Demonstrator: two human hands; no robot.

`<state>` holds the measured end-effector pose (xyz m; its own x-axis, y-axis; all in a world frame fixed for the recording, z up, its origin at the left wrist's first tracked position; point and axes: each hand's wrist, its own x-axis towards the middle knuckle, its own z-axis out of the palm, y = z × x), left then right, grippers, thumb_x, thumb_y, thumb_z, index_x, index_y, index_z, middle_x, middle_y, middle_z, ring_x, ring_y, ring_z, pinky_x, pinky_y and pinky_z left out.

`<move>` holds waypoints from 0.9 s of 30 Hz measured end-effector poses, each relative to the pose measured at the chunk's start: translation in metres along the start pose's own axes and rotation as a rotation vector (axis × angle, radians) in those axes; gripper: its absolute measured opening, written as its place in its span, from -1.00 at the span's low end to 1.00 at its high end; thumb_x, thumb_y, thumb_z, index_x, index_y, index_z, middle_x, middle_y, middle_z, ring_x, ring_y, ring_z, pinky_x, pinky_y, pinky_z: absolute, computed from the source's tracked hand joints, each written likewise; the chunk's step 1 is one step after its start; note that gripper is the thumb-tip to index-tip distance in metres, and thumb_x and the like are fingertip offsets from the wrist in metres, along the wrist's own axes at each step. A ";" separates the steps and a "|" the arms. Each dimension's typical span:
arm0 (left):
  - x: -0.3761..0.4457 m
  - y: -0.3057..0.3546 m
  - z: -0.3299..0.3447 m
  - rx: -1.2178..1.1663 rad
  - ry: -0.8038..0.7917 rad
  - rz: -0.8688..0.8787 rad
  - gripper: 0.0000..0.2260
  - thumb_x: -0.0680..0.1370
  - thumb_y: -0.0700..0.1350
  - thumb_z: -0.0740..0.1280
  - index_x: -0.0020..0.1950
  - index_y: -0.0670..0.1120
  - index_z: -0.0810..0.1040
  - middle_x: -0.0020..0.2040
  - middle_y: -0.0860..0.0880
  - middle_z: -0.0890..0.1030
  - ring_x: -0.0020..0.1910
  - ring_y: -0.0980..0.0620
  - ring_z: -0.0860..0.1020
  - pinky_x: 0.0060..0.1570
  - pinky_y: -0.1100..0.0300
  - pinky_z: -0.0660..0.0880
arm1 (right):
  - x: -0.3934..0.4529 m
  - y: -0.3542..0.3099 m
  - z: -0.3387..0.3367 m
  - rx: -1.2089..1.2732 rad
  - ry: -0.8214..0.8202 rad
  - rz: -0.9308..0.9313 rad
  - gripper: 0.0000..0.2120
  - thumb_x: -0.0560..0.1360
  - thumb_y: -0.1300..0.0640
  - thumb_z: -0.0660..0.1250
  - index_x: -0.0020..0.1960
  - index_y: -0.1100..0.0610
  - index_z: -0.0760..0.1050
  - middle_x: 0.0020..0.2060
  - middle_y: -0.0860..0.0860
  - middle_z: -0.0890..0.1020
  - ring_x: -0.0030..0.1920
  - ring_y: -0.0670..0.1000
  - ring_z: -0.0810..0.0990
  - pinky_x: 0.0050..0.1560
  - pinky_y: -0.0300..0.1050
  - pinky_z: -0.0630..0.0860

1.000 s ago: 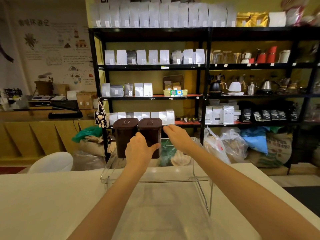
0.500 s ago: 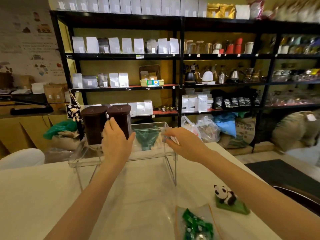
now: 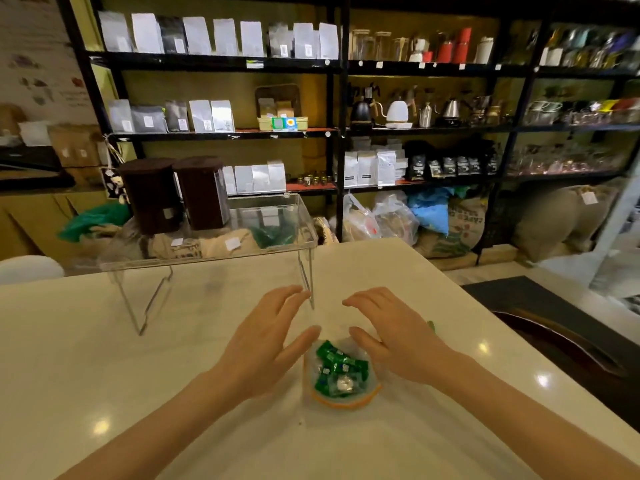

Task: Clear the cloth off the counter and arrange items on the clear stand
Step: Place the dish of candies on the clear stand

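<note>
A clear stand stands on the pale counter at the far left. Two dark brown lidded canisters sit side by side on its left half. A clear bag with an orange rim, full of green wrapped sweets, lies on the counter in front of me. My left hand hovers just left of the bag, fingers spread. My right hand hovers just right of it, also spread. Neither hand holds anything. No cloth is in view.
Black shelving with white pouches, kettles and jars fills the wall behind the counter. Sacks and plastic bags lie on the floor below it. The counter's right edge drops to a dark chair back.
Both hands left the canisters and the stand and drew back toward me. They now flank the bag of sweets. My view swung down and right.
</note>
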<state>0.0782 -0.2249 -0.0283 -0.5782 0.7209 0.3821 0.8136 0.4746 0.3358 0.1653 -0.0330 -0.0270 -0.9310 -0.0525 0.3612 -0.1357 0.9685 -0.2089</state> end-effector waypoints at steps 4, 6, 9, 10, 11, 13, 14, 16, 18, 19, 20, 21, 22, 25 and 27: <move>-0.012 0.009 0.018 -0.217 -0.333 -0.179 -0.04 0.24 0.49 0.13 0.51 0.04 -0.01 0.52 0.08 0.10 0.46 0.15 0.13 0.42 0.26 0.10 | -0.018 0.003 0.010 0.102 -0.097 0.069 -0.57 0.56 0.01 0.11 0.40 0.05 0.24 0.36 -0.02 0.38 0.37 -0.06 0.26 0.34 -0.23 0.19; -0.015 0.012 0.022 -0.232 -0.378 -0.197 0.06 0.16 0.47 0.24 0.51 0.01 -0.03 0.50 0.06 0.13 0.44 0.12 0.18 0.43 0.22 0.16 | -0.023 0.005 0.013 0.159 -0.127 0.113 -0.57 0.56 0.02 0.15 0.41 0.04 0.22 0.35 -0.02 0.38 0.35 -0.07 0.29 0.32 -0.23 0.23; -0.016 0.012 0.025 -0.233 -0.356 -0.182 0.05 0.16 0.28 0.49 0.49 -0.04 0.05 0.43 0.04 0.23 0.37 0.11 0.28 0.41 0.19 0.26 | -0.027 0.006 0.013 0.237 -0.146 0.174 -0.59 0.55 0.03 0.18 0.38 0.02 0.26 0.24 -0.03 0.47 0.15 -0.12 0.41 0.14 -0.28 0.31; -0.016 0.012 0.026 -0.250 -0.346 -0.188 0.03 0.15 0.23 0.52 0.47 -0.04 0.08 0.41 0.04 0.27 0.35 0.12 0.31 0.40 0.18 0.30 | -0.028 0.005 0.012 0.256 -0.149 0.191 -0.61 0.55 0.04 0.18 0.36 0.02 0.28 0.15 -0.04 0.50 0.06 -0.11 0.46 0.08 -0.26 0.36; -0.016 0.012 0.026 -0.269 -0.336 -0.196 0.04 0.13 0.24 0.52 0.46 -0.04 0.11 0.39 0.04 0.30 0.33 0.11 0.34 0.38 0.17 0.33 | -0.028 0.004 0.011 0.269 -0.152 0.204 -0.63 0.55 0.06 0.18 0.35 0.02 0.30 0.05 -0.07 0.51 -0.02 -0.08 0.50 0.02 -0.23 0.41; -0.016 0.013 0.026 -0.300 -0.322 -0.208 0.07 0.05 0.29 0.47 0.45 -0.04 0.14 0.37 0.03 0.34 0.31 0.11 0.37 0.36 0.14 0.36 | -0.027 0.002 0.010 0.289 -0.159 0.219 -0.65 0.55 0.10 0.18 0.33 0.03 0.32 -0.09 -0.09 0.50 -0.22 -0.10 0.51 -0.14 -0.23 0.43; -0.016 0.013 0.026 -0.313 -0.313 -0.212 0.08 0.03 0.30 0.46 0.45 -0.04 0.15 0.36 0.02 0.35 0.30 0.11 0.38 0.36 0.14 0.37 | -0.026 0.002 0.010 0.303 -0.160 0.226 -0.67 0.56 0.12 0.18 0.32 0.04 0.33 -0.12 -0.08 0.50 -0.30 -0.14 0.48 -0.21 -0.28 0.40; -0.017 0.014 0.028 -0.347 -0.286 -0.234 0.06 0.04 0.22 0.53 0.44 -0.05 0.19 0.35 0.02 0.37 0.29 0.10 0.40 0.34 0.15 0.39 | -0.025 0.002 0.012 0.347 -0.154 0.254 -0.70 0.56 0.16 0.18 0.28 0.06 0.35 -0.18 -0.05 0.53 -0.33 -0.13 0.48 -0.28 -0.34 0.37; -0.018 0.015 0.029 -0.395 -0.253 -0.264 0.01 0.08 0.07 0.61 0.43 -0.05 0.21 0.35 0.02 0.38 0.29 0.09 0.41 0.34 0.14 0.40 | -0.023 0.003 0.013 0.406 -0.146 0.287 -0.72 0.54 0.20 0.19 0.25 0.10 0.38 -0.25 -0.02 0.54 -0.27 -0.02 0.53 -0.24 -0.26 0.42; -0.018 0.015 0.029 -0.408 -0.241 -0.272 -0.01 0.10 0.02 0.62 0.43 -0.05 0.22 0.36 0.02 0.38 0.30 0.09 0.41 0.34 0.13 0.40 | -0.022 0.003 0.012 0.432 -0.145 0.303 -0.73 0.53 0.22 0.21 0.23 0.11 0.40 -0.28 -0.01 0.54 -0.24 0.02 0.55 -0.19 -0.17 0.46; -0.018 0.015 0.029 -0.413 -0.236 -0.275 -0.02 0.11 -0.01 0.63 0.43 -0.05 0.22 0.36 0.02 0.38 0.31 0.09 0.41 0.34 0.13 0.40 | -0.020 0.003 0.011 0.457 -0.145 0.318 -0.74 0.52 0.24 0.22 0.20 0.12 0.42 -0.30 0.00 0.54 -0.22 0.05 0.57 -0.15 -0.09 0.50; -0.017 0.016 0.028 -0.415 -0.231 -0.276 -0.02 0.11 -0.03 0.63 0.43 -0.04 0.22 0.37 0.03 0.38 0.31 0.09 0.40 0.34 0.15 0.39 | -0.018 0.002 0.009 0.478 -0.148 0.330 -0.74 0.51 0.26 0.23 0.18 0.13 0.43 -0.30 0.01 0.55 -0.21 0.07 0.59 -0.11 -0.02 0.53; -0.017 0.016 0.026 -0.417 -0.223 -0.276 -0.02 0.11 -0.04 0.63 0.43 -0.04 0.22 0.36 0.03 0.38 0.30 0.10 0.40 0.33 0.19 0.39 | -0.016 0.001 0.007 0.498 -0.153 0.336 -0.75 0.50 0.28 0.24 0.17 0.13 0.45 -0.29 0.03 0.57 -0.20 0.08 0.61 -0.09 0.00 0.55; -0.013 0.016 0.016 -0.443 -0.185 -0.273 -0.03 0.11 -0.08 0.63 0.42 -0.05 0.23 0.34 0.05 0.39 0.24 0.14 0.42 0.23 0.30 0.41 | -0.008 -0.001 -0.001 0.545 -0.155 0.342 -0.76 0.49 0.30 0.24 0.14 0.14 0.45 -0.32 0.02 0.58 -0.34 -0.08 0.60 -0.23 -0.16 0.58; -0.009 0.016 0.005 -0.460 -0.163 -0.274 -0.03 0.10 -0.10 0.63 0.42 -0.04 0.23 0.32 0.07 0.38 0.21 0.15 0.42 0.16 0.33 0.43 | 0.001 -0.002 -0.008 0.561 -0.131 0.345 -0.75 0.48 0.31 0.25 0.12 0.11 0.47 -0.36 -0.04 0.57 -0.44 -0.19 0.56 -0.31 -0.26 0.54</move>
<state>0.0967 -0.2207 -0.0308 -0.7186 0.6879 0.1022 0.5030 0.4126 0.7595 0.1674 -0.0331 -0.0193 -0.9813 0.1739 0.0825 0.0548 0.6632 -0.7464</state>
